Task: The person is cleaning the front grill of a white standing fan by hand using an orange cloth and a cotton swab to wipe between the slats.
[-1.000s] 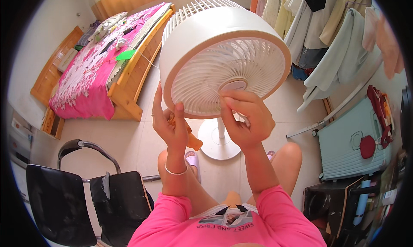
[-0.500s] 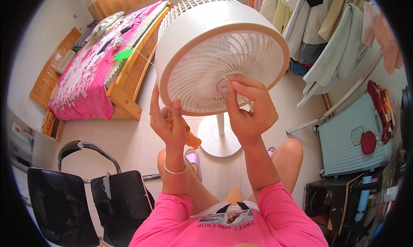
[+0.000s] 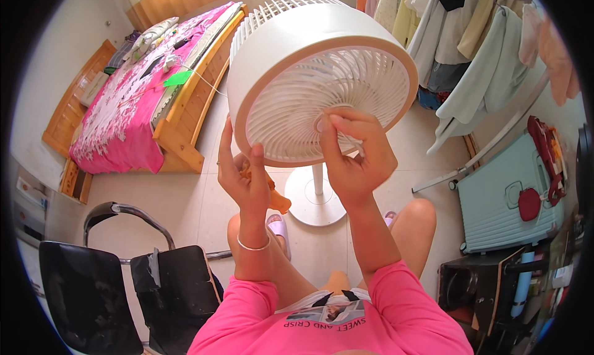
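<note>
A white pedestal fan [image 3: 297, 42] stands in front of me, its round head tilted and its spiral grille facing me. My right hand [image 3: 361, 157] is at the middle of the grille, thumb and forefinger pinched together against the round hub. What they pinch, if anything, is too small to make out. At the lower left rim of the fan head, my left hand [image 3: 242, 169] has its fingers along the outer side and its thumb near the front edge. An orange cloth [image 3: 278, 201] is bunched in that palm and hangs out beside the wrist.
The fan's round base [image 3: 315, 212] rests on the tiled floor between my feet. At lower left is a black chair [image 3: 170, 293]. A wooden bed [image 3: 179, 120] with pink bedding stands at far left. To the right are hanging clothes [image 3: 482, 89] and a pale green suitcase [image 3: 501, 200].
The fan head has shifted very slightly to the right. My right hand has moved a little left over the hub, still pinched. My left hand keeps its place at the rim with the orange cloth.
</note>
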{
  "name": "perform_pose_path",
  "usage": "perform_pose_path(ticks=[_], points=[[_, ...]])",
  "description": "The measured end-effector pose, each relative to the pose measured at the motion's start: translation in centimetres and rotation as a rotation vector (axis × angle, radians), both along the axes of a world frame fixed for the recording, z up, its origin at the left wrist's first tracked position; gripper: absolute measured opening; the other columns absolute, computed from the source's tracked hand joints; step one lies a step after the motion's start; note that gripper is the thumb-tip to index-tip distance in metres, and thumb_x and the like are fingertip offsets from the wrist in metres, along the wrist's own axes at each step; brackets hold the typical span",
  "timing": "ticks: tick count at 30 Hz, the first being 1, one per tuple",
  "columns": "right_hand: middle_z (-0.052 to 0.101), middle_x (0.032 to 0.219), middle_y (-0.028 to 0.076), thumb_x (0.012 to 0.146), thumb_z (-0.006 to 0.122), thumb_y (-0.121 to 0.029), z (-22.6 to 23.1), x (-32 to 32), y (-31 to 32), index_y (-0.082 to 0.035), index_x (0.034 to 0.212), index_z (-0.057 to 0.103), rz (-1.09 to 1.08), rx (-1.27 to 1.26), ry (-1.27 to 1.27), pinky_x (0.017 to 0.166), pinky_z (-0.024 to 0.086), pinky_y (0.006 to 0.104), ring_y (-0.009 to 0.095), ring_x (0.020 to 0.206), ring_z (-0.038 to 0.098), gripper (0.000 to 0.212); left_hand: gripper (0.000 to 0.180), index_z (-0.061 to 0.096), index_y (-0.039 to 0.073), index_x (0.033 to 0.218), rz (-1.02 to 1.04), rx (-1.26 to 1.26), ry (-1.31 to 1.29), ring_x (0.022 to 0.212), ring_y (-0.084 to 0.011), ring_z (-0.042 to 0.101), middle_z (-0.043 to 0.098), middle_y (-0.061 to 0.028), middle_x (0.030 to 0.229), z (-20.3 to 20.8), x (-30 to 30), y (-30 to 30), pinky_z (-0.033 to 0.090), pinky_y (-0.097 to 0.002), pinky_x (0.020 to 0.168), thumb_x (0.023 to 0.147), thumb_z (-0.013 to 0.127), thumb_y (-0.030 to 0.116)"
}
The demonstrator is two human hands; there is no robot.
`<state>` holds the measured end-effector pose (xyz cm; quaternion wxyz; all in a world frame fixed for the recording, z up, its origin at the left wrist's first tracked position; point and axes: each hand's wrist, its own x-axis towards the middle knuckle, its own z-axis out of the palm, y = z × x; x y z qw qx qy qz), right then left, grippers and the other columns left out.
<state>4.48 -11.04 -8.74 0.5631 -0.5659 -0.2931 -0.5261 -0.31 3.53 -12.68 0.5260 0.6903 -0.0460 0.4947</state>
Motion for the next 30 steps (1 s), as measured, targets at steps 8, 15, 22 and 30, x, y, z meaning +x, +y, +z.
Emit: perform_pose_path(ticks=[8,15,22,30], points=[[0.072,0.087,0.011,0.072,0.075,0.012,-0.4,-0.1,-0.1,-0.001,0.089,0.066,-0.012,-0.022,-0.057,0.065,0.055,0.027,0.023,0.074,0.069,0.023,0.052,0.041,-0.002,0.146,-0.02,-0.022,0.022,0.043,-0.0024,0.048,0.073,-0.0106,0.08,-0.1,-0.1,0.2,0.029,-0.0186,0.043,0.1,0.059,0.014],[0.072,0.091,0.015,0.08,0.071,0.013,-0.1,-0.4,0.1,0.001,0.091,0.063,0.285,-0.004,0.007,0.071,0.055,0.0263,0.018,0.08,0.07,0.019,0.052,0.041,-0.004,0.145,-0.03,-0.035,0.016,0.046,-0.0032,0.051,0.073,-0.018,0.105,-0.2,-0.1,0.1,0.035,-0.019,0.043,0.099,0.059,0.013],[0.071,0.093,0.015,0.079,0.07,0.015,-0.3,-0.5,0.0,0.001,0.092,0.063,0.264,-0.009,0.03,0.072,0.055,0.0263,0.019,0.081,0.069,0.02,0.052,0.041,-0.003,0.145,-0.002,-0.025,0.03,0.045,-0.0015,0.048,0.073,-0.0111,0.081,-0.2,-0.1,0.1,0.029,-0.018,0.044,0.1,0.059,0.013],[0.072,0.093,0.016,0.078,0.072,0.013,-0.9,-1.3,0.1,0.001,0.091,0.064,0.338,-0.154,0.006,0.07,0.055,0.0251,0.019,0.081,0.07,0.019,0.051,0.041,-0.003,0.146,-0.014,-0.026,0.02,0.045,-0.0017,0.048,0.072,-0.0099,0.076,-0.2,0.0,0.1,0.028,-0.0182,0.044,0.1,0.058,0.012]])
